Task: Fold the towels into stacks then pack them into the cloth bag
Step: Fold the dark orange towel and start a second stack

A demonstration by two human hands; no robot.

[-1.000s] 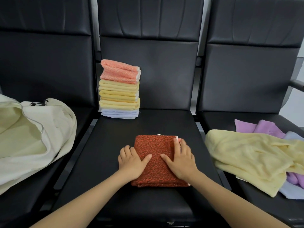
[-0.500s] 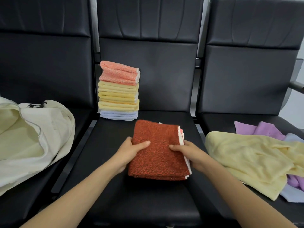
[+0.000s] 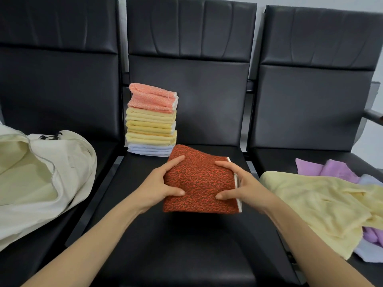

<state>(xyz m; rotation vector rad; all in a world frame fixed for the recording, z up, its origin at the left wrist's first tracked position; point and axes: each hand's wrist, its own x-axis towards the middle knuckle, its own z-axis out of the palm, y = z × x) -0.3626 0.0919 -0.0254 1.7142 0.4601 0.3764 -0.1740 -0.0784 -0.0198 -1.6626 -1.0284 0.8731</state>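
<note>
Rust-red folded towel, white edge, gripped btwn both hands.

Three black padded seats stand abreast before a pale wall, with seemingly an armrest rightmost.

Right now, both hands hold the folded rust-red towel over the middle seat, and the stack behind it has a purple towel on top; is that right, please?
Not quite: in the head view the top towel of the stack is coral-orange, not purple. The left hand and right hand do hold the folded rust-red towel over the middle seat.
</note>
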